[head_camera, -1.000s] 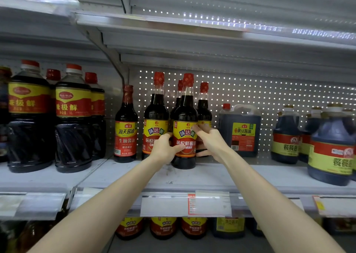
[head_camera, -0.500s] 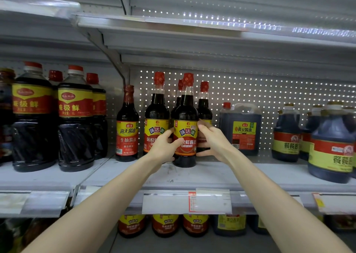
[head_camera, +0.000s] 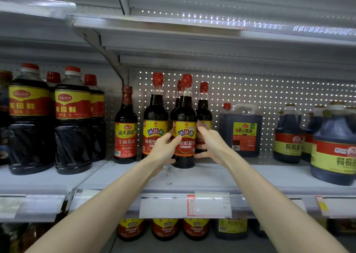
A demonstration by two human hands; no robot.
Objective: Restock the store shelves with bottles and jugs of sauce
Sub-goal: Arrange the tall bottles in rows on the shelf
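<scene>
Past the price strip [head_camera: 185,207] on the shelf [head_camera: 221,177] edge, my left hand [head_camera: 163,153] and right hand [head_camera: 212,146] clasp the front sauce bottle [head_camera: 184,114] from either side. My left fingers curl round its label, thumb across the front. My right fingers wrap the opposite side. The bottle stands upright on the shelf between my palms. A matching bottle [head_camera: 155,116] stands just to its left, and a jug [head_camera: 240,131] sits farther right.

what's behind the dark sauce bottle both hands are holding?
Another red-capped dark bottle: only its cap, neck and shoulder show. The held yellow-labelled sauce bottle covers its body, label and base.
</scene>
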